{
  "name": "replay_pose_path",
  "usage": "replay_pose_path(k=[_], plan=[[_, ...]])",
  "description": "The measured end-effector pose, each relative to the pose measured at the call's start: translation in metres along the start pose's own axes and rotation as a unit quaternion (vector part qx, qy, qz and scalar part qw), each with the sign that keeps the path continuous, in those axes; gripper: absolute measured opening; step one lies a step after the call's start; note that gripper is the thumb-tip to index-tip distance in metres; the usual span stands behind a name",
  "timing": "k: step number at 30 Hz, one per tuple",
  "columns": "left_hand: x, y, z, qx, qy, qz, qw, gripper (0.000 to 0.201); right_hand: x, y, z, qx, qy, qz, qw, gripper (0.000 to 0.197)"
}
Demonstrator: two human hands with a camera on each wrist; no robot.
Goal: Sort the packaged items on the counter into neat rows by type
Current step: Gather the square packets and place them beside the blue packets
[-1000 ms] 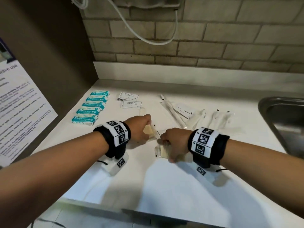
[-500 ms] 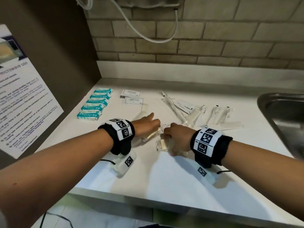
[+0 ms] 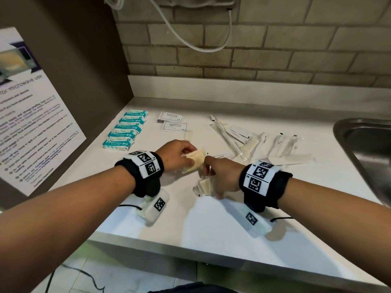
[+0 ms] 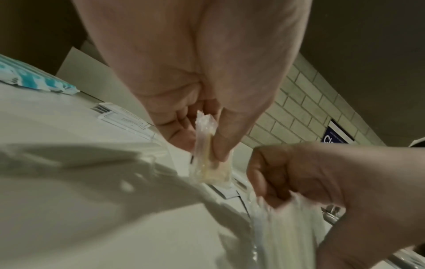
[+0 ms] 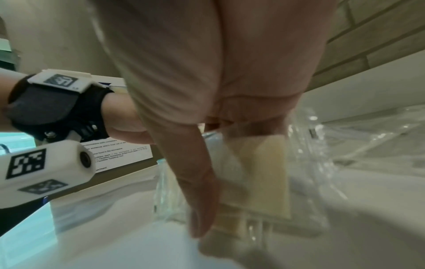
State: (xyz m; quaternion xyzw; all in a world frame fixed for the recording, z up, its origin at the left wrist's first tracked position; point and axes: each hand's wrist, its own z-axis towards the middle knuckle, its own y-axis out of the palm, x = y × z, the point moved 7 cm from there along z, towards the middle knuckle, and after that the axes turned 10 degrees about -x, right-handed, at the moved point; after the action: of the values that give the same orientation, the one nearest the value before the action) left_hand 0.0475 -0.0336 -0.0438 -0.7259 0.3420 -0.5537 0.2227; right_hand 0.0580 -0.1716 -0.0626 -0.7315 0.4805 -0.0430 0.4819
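Both hands meet at the middle of the white counter (image 3: 211, 225). My left hand (image 3: 190, 154) pinches a clear-wrapped cream packet (image 3: 197, 158) between thumb and fingers, held just above the counter; the left wrist view shows this cream packet (image 4: 208, 158) hanging on edge from the fingertips. My right hand (image 3: 211, 180) curls over a small stack of the same cream packets (image 3: 205, 185) and presses it on the counter. In the right wrist view the stack (image 5: 260, 174) lies under the fingers (image 5: 197, 191).
A row of teal packets (image 3: 124, 129) lies at the back left beside white shampoo sachets (image 3: 172, 121). Wrapped toothbrushes (image 3: 224, 134) and other clear packs (image 3: 281, 142) lie scattered at the back right. A steel sink (image 3: 368, 149) is at the right; a poster (image 3: 27, 115) hangs left.
My left hand dipped low over the counter half a second ago and now holds its cream packet raised again. My right hand has stayed on its stack.
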Motion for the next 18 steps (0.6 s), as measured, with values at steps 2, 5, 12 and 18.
replay_pose_path(k=[2, 5, 12, 18], plan=[[-0.004, 0.006, 0.0, -0.024, 0.005, -0.013, 1.0, 0.031, -0.007, -0.004, -0.001, 0.024, -0.019, 0.006, 1.0, 0.064], [-0.012, 0.015, -0.005, -0.061, -0.003, -0.076, 0.995, 0.02, -0.022, -0.016, 0.003, 0.078, -0.053, 0.035, 0.995, 0.068], [-0.009, 0.028, -0.026, -0.127, -0.051, -0.176, 0.975, 0.022, -0.035, -0.021, 0.019, 0.126, -0.066, 0.033, 0.989, 0.073], [-0.014, 0.019, -0.033, -0.123, -0.01, 0.006, 0.992, 0.046, -0.046, -0.019, 0.02, 0.154, -0.072, -0.04, 0.985, 0.074]])
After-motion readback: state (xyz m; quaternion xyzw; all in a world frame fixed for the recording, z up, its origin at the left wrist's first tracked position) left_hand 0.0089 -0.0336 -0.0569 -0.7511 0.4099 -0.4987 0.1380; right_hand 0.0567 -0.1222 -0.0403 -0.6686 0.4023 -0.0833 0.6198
